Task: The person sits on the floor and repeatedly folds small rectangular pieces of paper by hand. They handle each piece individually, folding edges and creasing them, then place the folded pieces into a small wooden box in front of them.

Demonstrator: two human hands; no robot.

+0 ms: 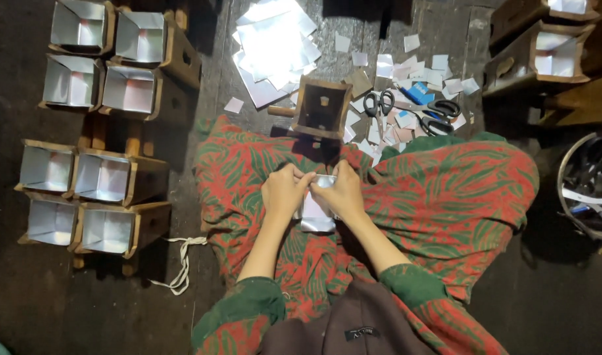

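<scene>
There is 1 view, from a camera on the person's head. It looks almost straight down at the lap and the dark floor [25,309] in front. The 2 hands, left hand [284,192] and right hand [344,192], sit near the middle, quite close. The person's arms come in from the bottom edge. The top of the view shows floor farther away. No other view shares this scene.

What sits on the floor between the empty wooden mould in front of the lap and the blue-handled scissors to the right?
In the head view, between the wooden mould and the blue-handled scissors lie black-handled scissors among scattered small white paper pieces.
</scene>
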